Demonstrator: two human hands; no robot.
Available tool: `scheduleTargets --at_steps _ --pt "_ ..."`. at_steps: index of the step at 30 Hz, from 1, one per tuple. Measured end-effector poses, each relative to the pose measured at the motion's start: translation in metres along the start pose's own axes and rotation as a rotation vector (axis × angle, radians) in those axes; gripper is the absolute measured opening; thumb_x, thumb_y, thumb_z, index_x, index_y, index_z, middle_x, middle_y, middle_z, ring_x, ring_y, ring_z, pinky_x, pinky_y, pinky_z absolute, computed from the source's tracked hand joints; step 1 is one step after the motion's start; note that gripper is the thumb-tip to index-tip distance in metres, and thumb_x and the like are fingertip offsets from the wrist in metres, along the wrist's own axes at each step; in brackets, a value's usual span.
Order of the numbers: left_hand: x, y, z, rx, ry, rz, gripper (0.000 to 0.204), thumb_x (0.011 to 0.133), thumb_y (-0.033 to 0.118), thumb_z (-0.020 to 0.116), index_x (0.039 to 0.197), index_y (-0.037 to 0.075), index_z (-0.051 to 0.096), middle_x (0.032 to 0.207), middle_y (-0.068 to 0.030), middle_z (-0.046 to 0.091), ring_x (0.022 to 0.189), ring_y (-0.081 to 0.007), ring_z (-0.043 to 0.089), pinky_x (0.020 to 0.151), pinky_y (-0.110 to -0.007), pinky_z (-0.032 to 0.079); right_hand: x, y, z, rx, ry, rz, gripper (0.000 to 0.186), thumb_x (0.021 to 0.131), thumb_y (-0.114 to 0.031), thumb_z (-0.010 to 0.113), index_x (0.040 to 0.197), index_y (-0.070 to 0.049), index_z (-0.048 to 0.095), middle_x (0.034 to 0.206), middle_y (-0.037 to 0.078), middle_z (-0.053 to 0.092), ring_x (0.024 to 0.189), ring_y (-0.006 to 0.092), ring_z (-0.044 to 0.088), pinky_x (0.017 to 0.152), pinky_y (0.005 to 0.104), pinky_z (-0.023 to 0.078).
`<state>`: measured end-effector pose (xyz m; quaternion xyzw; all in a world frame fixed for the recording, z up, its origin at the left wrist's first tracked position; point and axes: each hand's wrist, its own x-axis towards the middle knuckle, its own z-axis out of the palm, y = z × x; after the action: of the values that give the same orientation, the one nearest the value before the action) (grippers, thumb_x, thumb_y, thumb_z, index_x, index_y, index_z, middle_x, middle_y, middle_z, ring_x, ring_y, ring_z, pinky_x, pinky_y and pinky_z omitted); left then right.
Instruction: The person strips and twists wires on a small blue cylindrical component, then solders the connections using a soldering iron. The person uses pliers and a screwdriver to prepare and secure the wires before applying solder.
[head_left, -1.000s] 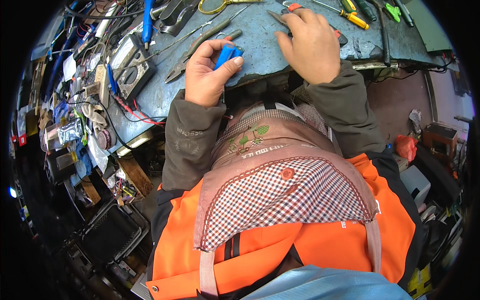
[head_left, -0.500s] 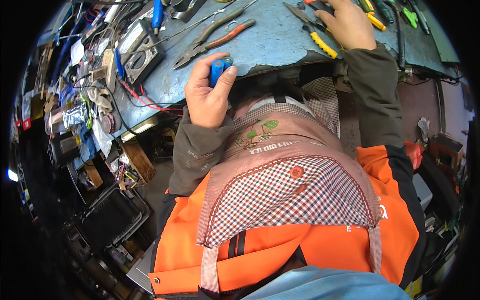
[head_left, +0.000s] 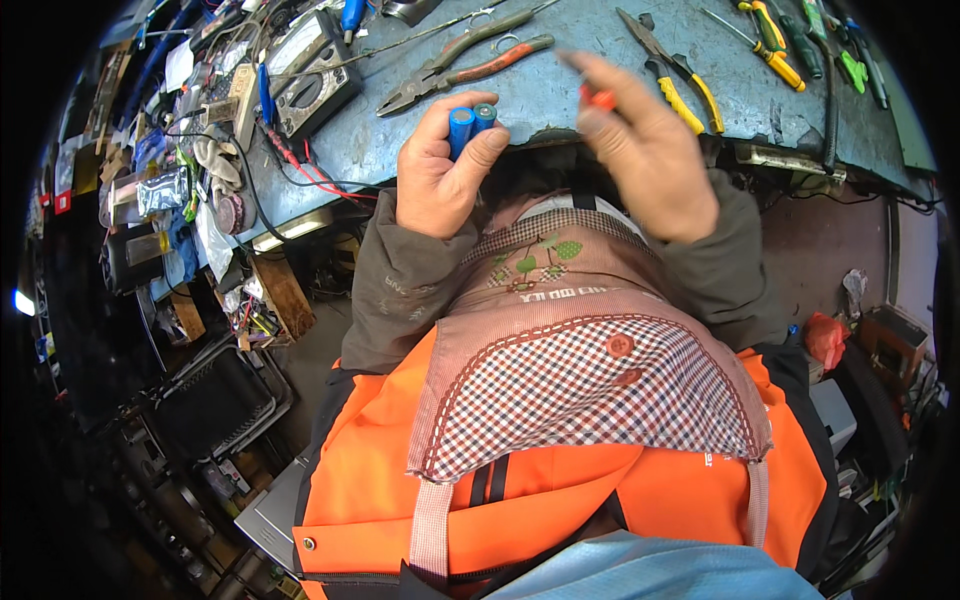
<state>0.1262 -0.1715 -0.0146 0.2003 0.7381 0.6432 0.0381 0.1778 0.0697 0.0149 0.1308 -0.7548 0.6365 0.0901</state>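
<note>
My left hand [head_left: 440,175] grips two blue cylindrical battery cells [head_left: 462,128] upright side by side, their ends showing above the fingers. To the right, my right hand [head_left: 655,150] is blurred by motion, its fingers closed around a small tool with a red-orange part [head_left: 600,99]; a dark blurred tip seems to stick out toward the bench, and its kind cannot be made out. Both hands are at the bench's near edge. Beyond the left hand lie large combination pliers [head_left: 465,65] with worn dark and red handles.
Yellow-handled pliers [head_left: 675,75] lie on the blue bench [head_left: 590,30], with screwdrivers [head_left: 770,45] farther right. An analog multimeter [head_left: 310,95] with red test leads [head_left: 300,165] sits at left, beside piled clutter. A checked apron [head_left: 590,400] covers my lap.
My right hand has come from the tools at the back right toward the left hand, bringing the red-orange tool. The left hand keeps hold of the battery cells. The view has shifted slightly.
</note>
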Motion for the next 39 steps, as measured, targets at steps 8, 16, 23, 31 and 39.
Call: scheduleTargets --at_steps 8,16,23,31,39 --pt "0.003 0.006 -0.009 -0.037 -0.099 -0.067 0.03 0.106 0.015 0.077 0.133 0.005 0.069 0.095 0.0023 0.07 0.076 -0.0048 0.061 0.067 -0.022 0.052 -0.01 0.0 0.021 -0.43 -0.069 -0.113 0.039 0.104 -0.025 0.073 0.141 -0.017 0.071 0.099 0.01 0.068 0.086 0.0336 0.071 0.07 0.0432 0.059" --pt "0.01 0.002 -0.02 0.004 -0.23 -0.138 0.035 0.109 0.024 0.073 0.135 0.002 0.066 0.114 -0.003 0.072 0.092 -0.0092 0.07 0.071 -0.023 0.054 -0.011 0.005 0.02 -0.499 -0.027 -0.184 0.036 0.101 -0.025 0.074 0.137 -0.018 0.075 0.091 0.009 0.063 0.077 0.0317 0.068 0.065 0.0426 0.056" --pt "0.015 0.005 -0.017 -0.001 -0.211 -0.143 0.029 0.106 0.018 0.076 0.13 0.004 0.069 0.092 0.0015 0.07 0.073 -0.0061 0.061 0.064 -0.023 0.052 -0.009 0.001 0.015 -0.535 -0.07 -0.164 0.039 0.101 -0.016 0.073 0.14 -0.012 0.073 0.096 0.011 0.064 0.078 0.0299 0.068 0.069 0.0386 0.056" --pt "0.018 0.005 -0.019 0.038 -0.262 -0.161 0.028 0.11 0.023 0.071 0.13 0.003 0.066 0.101 -0.0022 0.073 0.084 -0.0084 0.066 0.067 -0.023 0.051 -0.007 0.007 0.018 -0.546 -0.01 -0.188 0.035 0.1 -0.023 0.075 0.134 -0.018 0.077 0.087 0.009 0.06 0.077 0.0305 0.067 0.063 0.0428 0.054" --pt "0.019 0.009 -0.015 0.036 -0.224 -0.161 0.025 0.106 0.02 0.076 0.123 0.003 0.069 0.092 0.0003 0.07 0.079 -0.0072 0.064 0.067 -0.024 0.052 -0.006 0.008 0.02 -0.56 0.017 -0.211 0.034 0.098 -0.02 0.077 0.132 -0.018 0.077 0.087 0.008 0.061 0.075 0.0301 0.067 0.062 0.0418 0.055"
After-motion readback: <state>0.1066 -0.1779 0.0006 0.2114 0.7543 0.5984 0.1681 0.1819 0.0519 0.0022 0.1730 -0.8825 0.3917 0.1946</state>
